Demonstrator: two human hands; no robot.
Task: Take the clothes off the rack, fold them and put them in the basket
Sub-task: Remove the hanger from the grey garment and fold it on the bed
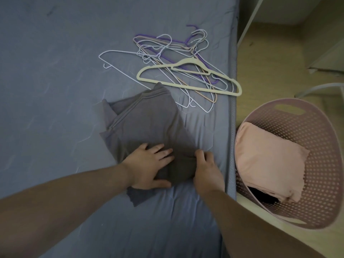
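A grey garment [149, 123] lies partly folded on the blue bed [55, 90]. My left hand [149, 166] presses flat on its near end with fingers spread. My right hand [206, 172] grips the garment's right near edge, its fingers curled into the cloth. To the right, on the floor, stands a pink perforated basket [316, 164]. Inside it lies a folded peach garment [268, 161] over something dark [260, 197].
A pile of several empty hangers [178, 67], white, purple, pink and one cream, lies on the bed beyond the garment. The bed's right edge [232, 108] runs between garment and basket. White furniture legs [247, 21] stand on the wooden floor at the upper right.
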